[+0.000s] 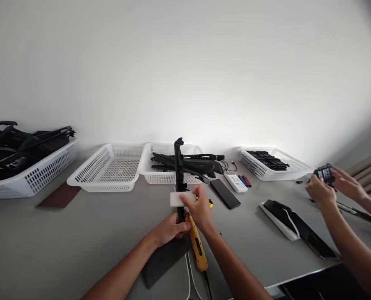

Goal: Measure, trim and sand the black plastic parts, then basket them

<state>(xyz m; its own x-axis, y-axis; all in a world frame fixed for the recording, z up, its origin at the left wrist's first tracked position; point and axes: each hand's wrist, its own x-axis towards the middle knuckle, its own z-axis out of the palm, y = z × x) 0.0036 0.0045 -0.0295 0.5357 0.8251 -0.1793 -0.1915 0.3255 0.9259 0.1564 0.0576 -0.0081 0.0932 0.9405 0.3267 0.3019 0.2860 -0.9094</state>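
My left hand [174, 227] is closed round the lower end of a long black plastic trim piece [179, 166], which stands roughly upright over the table. In my right hand [200, 208] is a white rectangular block, like a sponge [175, 199], pinched between thumb and fingers and lying across the trim piece. Just behind and below my hands a yellow corded tool [198, 248] rests on the table; its tip is hidden. Under my left wrist lies a dark grey sheet [165, 262].
White baskets stand along the wall: one heaped with black parts [48, 175], a bare one [104, 186], one with black trim [160, 178] and another at right [275, 175]. A phone [225, 194] and brown sheet [60, 196] lie nearby. A co-worker's hands [322, 191] hold a black part.
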